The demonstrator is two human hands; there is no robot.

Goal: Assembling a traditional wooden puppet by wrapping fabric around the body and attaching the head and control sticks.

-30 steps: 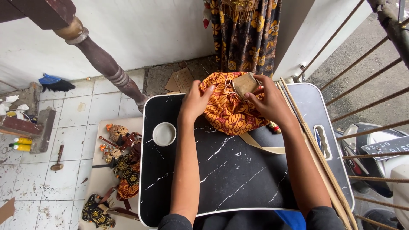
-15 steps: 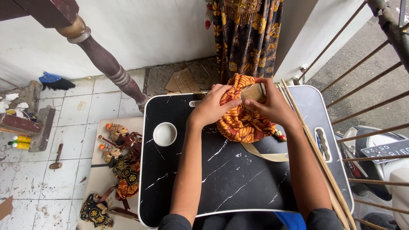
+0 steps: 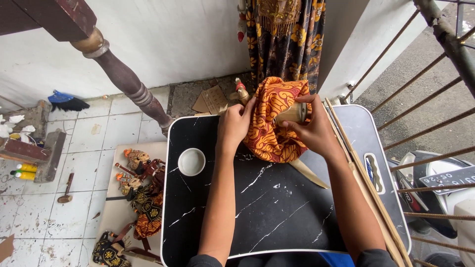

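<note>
From the head view, the work is dressing a wooden piece in cloth. The cloth (image 3: 272, 123) is orange with dark swirls and sits at the far edge of the black counter (image 3: 277, 207), bunched up between both hands. A pale wooden piece (image 3: 293, 113) pokes out of its right side.

To do this well, I think the cloth should be pulled snug and even, with one hand keeping the wood from turning while the other smooths the folds.

The left hand (image 3: 235, 126) is curled on the left side of the cloth, fingers pressing into it. The right hand (image 3: 311, 129) pinches the wood and the cloth edge with thumb and fingers. Both arms reach straight out from the near edge.

A small white cup (image 3: 191, 161) stands to the left. Thin sticks (image 3: 363, 178) lie along the right side.
</note>
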